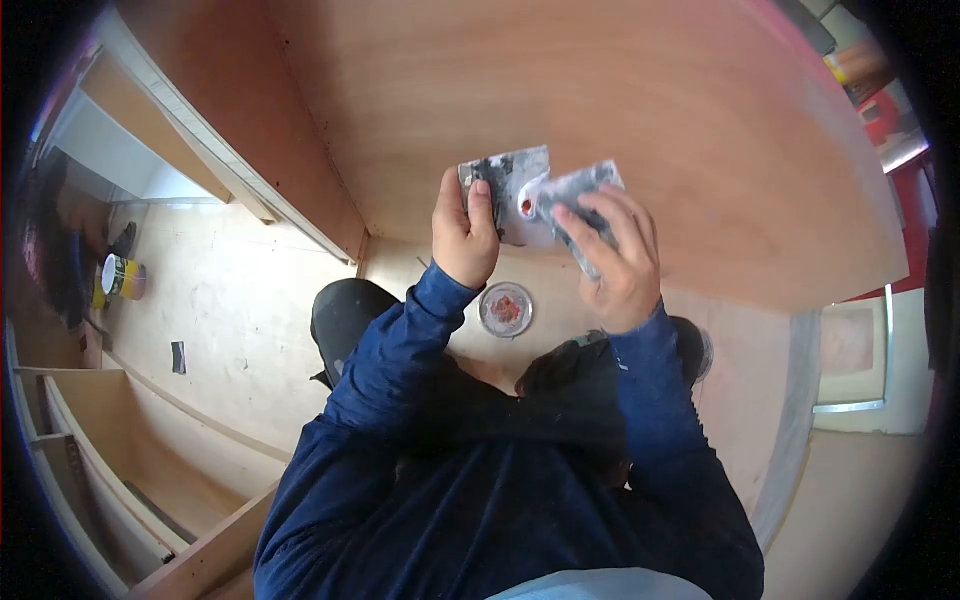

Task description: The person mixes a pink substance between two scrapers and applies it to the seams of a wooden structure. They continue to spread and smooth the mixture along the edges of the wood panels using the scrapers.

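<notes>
My left hand (468,232) is closed on a flat, roughly square putty spreader (515,170) smeared with white and dark stains, its thumb across the face. In my right hand (620,262) is a second stained putty spreader (590,185), tilted, with its edge against or just over the first. White putty with a red-orange dab (527,207) lies where the two meet. Below them, on the floor between my knees, is a round tin lid (505,309) holding reddish paste.
A large curved wooden panel (620,110) rises ahead of me, joined to an upright board (250,120) on the left. Wooden frames (180,450) stand at lower left. A paint bucket (122,277) and a person's shoe (124,240) are at far left, near a small dark sheet (179,357).
</notes>
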The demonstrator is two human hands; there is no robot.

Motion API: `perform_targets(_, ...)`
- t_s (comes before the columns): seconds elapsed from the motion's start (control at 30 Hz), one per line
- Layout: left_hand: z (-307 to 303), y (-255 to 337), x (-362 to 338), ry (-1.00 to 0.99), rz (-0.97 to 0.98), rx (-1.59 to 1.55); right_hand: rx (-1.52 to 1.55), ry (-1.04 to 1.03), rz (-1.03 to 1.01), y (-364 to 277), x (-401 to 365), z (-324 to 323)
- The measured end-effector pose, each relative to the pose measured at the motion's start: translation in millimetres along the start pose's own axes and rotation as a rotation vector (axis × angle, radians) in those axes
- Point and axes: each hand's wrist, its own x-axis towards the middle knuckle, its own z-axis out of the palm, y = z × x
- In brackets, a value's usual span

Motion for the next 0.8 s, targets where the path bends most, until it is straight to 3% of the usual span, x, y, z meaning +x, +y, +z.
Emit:
perform_targets(0.13, -4, -7, -8, -0.062, -0.023, -0.001, 0.021, -0.040, 0.062, 5, -2, 6)
perform_targets(0.23, -5, 4, -8, -0.066, -0.019, -0.027, 0.106, 0.080, 0.099, -3, -5, 2)
perform_targets(0.33, -3, -6, -4, -0.055, 0.013, -0.062, 0.067, -0.048, 0.084, 1, -7, 7)
perform_targets(0.43, -6, 10, -7, -0.051, 0.038, 0.009, 0.107, 0.115, 0.050, -12, -2, -2)
perform_targets(0.53, -8, 12, -10, -0.066, 0.020, 0.030, 0.043, -0.066, 0.069, -10, -2, -4)
perform_targets(0.6, -8, 11, -10, -0.066, 0.003, 0.018, 0.085, 0.115, -0.016, -9, 1, -11)
perform_targets(0.7, -5, 12, -13, -0.128, -0.056, -0.124, 0.056, -0.007, 0.043, -3, -3, 3)
perform_targets(0.8, -5, 6, -12, -0.111, -0.101, -0.159, 0.229, 0.115, 0.020, -6, 2, -8)
